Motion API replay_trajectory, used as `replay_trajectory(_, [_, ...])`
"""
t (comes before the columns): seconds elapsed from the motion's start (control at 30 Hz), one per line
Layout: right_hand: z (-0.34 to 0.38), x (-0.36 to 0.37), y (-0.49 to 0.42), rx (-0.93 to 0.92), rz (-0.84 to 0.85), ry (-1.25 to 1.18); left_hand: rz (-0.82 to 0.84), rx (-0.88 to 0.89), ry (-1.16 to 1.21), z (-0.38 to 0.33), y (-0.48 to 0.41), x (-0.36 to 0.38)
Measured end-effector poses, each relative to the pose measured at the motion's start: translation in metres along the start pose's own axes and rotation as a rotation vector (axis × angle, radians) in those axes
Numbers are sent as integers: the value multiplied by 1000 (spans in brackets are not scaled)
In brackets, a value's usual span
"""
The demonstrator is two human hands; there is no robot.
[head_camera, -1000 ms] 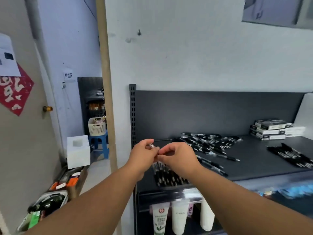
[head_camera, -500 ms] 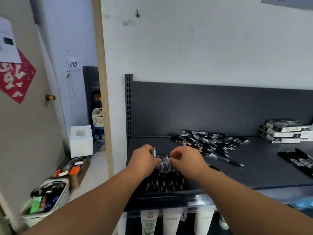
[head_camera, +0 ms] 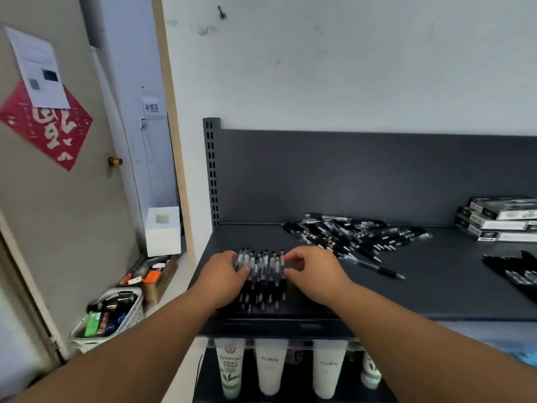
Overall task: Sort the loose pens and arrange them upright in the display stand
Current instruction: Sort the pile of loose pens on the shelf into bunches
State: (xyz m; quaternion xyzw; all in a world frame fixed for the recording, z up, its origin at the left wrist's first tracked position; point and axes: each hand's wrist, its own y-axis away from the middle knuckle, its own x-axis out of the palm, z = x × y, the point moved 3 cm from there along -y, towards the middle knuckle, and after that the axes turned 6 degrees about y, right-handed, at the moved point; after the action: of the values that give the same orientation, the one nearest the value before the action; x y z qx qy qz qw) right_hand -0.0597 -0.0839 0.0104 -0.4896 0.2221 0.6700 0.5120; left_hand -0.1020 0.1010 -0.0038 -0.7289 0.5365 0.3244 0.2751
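Observation:
A black display stand (head_camera: 293, 309) sits at the front left of the dark shelf (head_camera: 436, 286), with a row of black-and-clear pens (head_camera: 263, 271) upright in it. My left hand (head_camera: 223, 276) curls around the left end of that row, thumb across the barrels. At the row's right end, my right hand (head_camera: 315, 276) pinches the outermost pen. A heap of loose pens (head_camera: 348, 232) lies behind the hands toward the back panel. One single pen (head_camera: 377, 269) lies apart, right of my right hand. The stand's slots are hidden by pens and hands.
A second bunch of pens (head_camera: 517, 271) lies at the right edge, and stacked pen boxes (head_camera: 499, 219) stand at the back right. White tubes (head_camera: 270, 370) hang on the shelf below. A basket of goods (head_camera: 107, 318) and a tray of small items sit on the floor at left.
Both hands came down from in front of me, where they held a pen between them, to the row of pens in the stand. The camera tilted down and closer.

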Motion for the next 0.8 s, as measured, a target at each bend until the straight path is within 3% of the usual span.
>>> replay_trajectory(0.13, [-41, -33, 6, 68, -106, 2, -60, -41, -35, -7, -2, 2])
replay_trajectory(0.33, [-92, -57, 17, 120, -83, 40, -176, 49, -37, -44, -5, 15])
replay_trajectory(0.47, [-106, -55, 17, 109, -49, 66, -153, 158, -109, -73, -7, 42])
replay_trajectory(0.6, [-106, -50, 13, 103, -12, 39, -78, 139, -286, -78, -21, 54])
replay_trajectory(0.8, [-97, -46, -6, 90, 38, 91, -60, 236, -347, -98, -44, 55])
